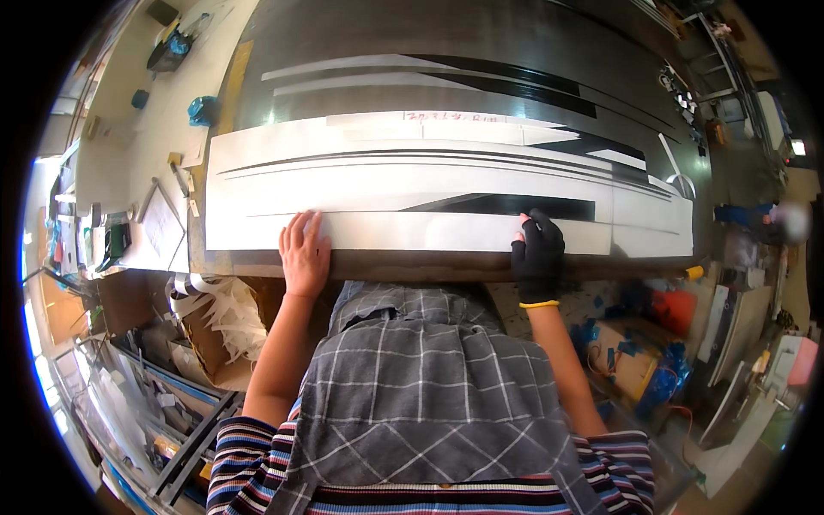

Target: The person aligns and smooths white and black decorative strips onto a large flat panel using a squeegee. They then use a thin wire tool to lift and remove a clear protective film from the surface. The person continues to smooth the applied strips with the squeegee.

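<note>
A long white sheet (pixel 412 232) with black wedge-shaped and thin dark strips lies along the near edge of the dark table. My bare left hand (pixel 305 256) rests on its near left part, palm down, fingers stretched and slightly apart. Over on the right, my right hand (pixel 538 256) wears a black glove with a yellow cuff and bare thumb and finger tips. Its fingers are bent together at the lower edge of a black wedge strip (pixel 515 206); whatever they may pinch is too small to tell.
Two more long strips (pixel 506 81) lie farther back on the dark table (pixel 360 30). To the left, a pale side table (pixel 154 103) bears a blue-wrapped roll (pixel 202 111) and small tools. Below are a carton of white scraps (pixel 225 322) and, right, a brown box (pixel 622 356).
</note>
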### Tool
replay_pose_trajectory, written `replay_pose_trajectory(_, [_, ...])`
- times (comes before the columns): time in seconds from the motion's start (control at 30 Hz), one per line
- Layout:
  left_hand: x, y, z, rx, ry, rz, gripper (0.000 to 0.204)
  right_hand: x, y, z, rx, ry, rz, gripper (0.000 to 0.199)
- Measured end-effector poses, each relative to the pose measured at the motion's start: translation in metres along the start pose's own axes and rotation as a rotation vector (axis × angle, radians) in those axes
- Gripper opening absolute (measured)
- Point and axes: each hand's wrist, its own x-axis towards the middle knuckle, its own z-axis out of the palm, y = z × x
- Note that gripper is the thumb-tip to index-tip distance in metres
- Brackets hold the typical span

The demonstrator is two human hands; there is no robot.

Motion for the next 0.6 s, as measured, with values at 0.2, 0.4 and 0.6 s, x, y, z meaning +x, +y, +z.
replay_pose_trajectory(0.2, [0.004, 0.012, -0.011, 0.124, -0.033, -0.028, 0.049, 0.000, -0.009, 0.015, -0.052, 0.025, -0.011, 0.028])
replay_pose_trajectory(0.4, [0.010, 0.017, -0.013, 0.080, -0.008, -0.012, 0.050, 0.005, -0.014, 0.010, -0.079, 0.040, -0.020, 0.026])
replay_pose_trajectory(0.6, [0.011, 0.021, -0.013, 0.063, 0.004, -0.006, 0.050, 0.005, -0.014, 0.012, -0.100, 0.040, -0.021, 0.026])
